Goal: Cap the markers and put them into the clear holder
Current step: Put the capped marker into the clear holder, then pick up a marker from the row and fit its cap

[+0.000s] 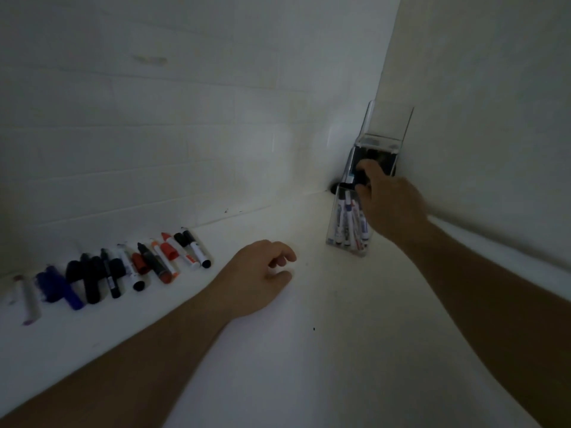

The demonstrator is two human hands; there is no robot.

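A clear holder stands near the corner of the white table, with several capped markers upright inside it. My right hand reaches over its top, and its fingers curl around a dark marker cap at the holder's mouth. My left hand rests on the table to the left of the holder, fingers loosely curled and holding nothing. A row of loose markers and caps, black, red, blue and white, lies along the wall at the left.
A second clear box stands behind the holder in the corner where two white walls meet. A white marker lies at the far left end of the row. The table surface is white.
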